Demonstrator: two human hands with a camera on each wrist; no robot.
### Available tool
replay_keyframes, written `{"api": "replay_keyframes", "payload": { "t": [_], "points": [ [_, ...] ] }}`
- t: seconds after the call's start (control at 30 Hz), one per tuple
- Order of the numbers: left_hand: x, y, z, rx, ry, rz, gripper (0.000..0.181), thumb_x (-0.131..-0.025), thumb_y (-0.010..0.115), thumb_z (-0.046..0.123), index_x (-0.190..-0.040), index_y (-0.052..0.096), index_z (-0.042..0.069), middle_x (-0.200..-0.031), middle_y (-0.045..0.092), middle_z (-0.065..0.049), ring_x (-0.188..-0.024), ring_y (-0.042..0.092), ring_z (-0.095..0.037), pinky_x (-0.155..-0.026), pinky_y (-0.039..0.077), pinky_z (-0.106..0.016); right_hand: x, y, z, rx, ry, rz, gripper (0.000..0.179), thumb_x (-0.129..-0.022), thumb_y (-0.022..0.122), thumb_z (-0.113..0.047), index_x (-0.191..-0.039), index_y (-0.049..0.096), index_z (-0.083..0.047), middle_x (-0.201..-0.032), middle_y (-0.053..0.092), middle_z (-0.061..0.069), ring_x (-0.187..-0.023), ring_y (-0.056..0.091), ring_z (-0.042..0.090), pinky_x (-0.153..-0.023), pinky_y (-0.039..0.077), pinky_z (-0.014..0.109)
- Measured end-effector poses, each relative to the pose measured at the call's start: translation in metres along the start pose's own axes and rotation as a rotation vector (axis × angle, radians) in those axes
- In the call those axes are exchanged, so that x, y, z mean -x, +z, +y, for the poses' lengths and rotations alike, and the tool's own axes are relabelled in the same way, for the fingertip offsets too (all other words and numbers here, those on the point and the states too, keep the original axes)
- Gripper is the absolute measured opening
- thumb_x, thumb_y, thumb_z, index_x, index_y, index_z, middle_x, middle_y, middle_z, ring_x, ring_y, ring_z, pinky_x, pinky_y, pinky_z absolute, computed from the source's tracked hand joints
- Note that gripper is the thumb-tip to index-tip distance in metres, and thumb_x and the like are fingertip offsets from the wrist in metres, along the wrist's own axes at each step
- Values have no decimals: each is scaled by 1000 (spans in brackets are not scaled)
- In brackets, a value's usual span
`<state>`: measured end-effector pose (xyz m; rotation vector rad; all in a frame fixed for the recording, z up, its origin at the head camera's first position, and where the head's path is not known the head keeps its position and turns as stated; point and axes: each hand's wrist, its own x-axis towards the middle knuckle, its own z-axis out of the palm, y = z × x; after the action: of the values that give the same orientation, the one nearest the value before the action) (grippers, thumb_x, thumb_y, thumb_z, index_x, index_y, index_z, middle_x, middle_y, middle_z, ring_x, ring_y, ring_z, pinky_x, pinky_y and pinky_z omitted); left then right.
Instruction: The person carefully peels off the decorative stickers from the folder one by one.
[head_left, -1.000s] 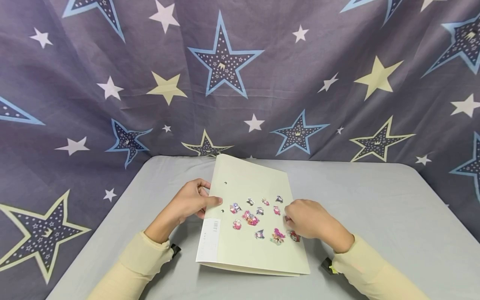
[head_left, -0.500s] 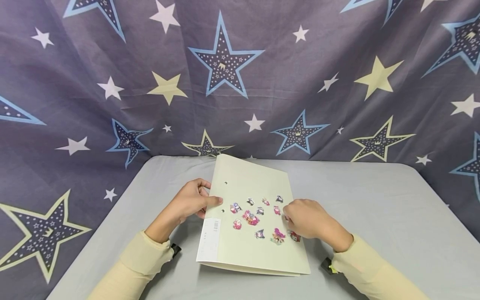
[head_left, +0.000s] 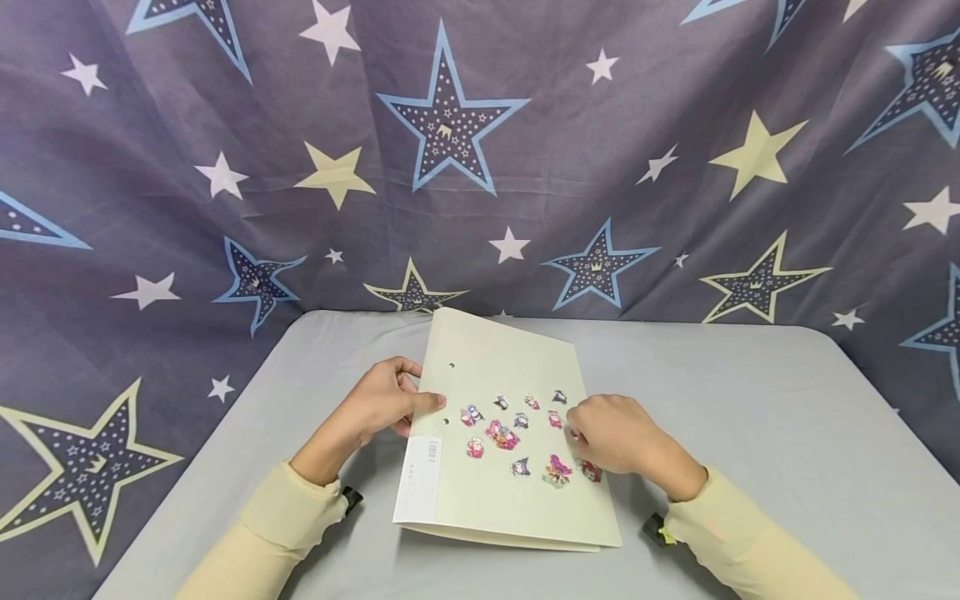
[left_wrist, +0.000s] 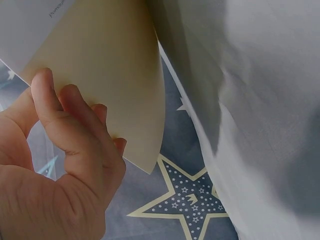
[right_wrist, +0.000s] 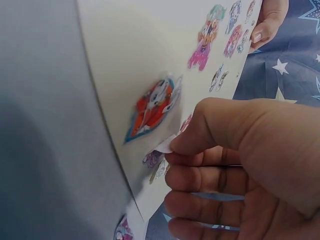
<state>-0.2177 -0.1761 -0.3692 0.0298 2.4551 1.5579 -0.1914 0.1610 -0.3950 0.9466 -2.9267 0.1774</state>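
grey table (head_left: 750, 400) | starry drape (head_left: 645, 100) behind | left grip (head_left: 382, 404) holds folder (head_left: 536, 443)

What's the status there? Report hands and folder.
Left hand gripping folder at left edge. Right hand pinching sticker near right edge. Nothing seen blocking either hand.

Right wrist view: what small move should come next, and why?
Perhaps ease the sticker slowly off the folder: the right hand pinches the sticker's edge, which seems bent up, and the left hand holds the folder's other side.
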Motion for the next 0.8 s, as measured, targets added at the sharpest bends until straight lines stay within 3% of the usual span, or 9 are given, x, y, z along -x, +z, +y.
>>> {"api": "replay_keyframes", "payload": {
  "t": [0.47,0.6,0.8],
  "points": [
    [-1,0,0,-2,2,1,62,-82,85,15,-127,48,-4,-84,59,-14,-58,67,-22,-47,57,-32,1,-5,7,-76,41,38,37,-72,66,-7,-58,36,-23,-57,26,-10,-54,28,7,-48,25,25],
    [-1,0,-1,-1,-1,1,62,-82,86,14,-127,48,-4,-84,59,-15,-58,67,-22,-46,56,-32,1,-7,8,-66,45,28,37,-73,65,-4,-58,37,-23,-58,28,-9,-55,29,8,-48,26,25],
    [-1,0,-1,-5,1,0,62,-82,86,15,-127,48,-4,-84,59,-14,-58,67,-22,-46,56,-32,3,-12,9,-9,51,7,35,-80,68,-3,-63,43,-20,-61,41,-5,-59,39,13,-50,35,28]
  ]
}}
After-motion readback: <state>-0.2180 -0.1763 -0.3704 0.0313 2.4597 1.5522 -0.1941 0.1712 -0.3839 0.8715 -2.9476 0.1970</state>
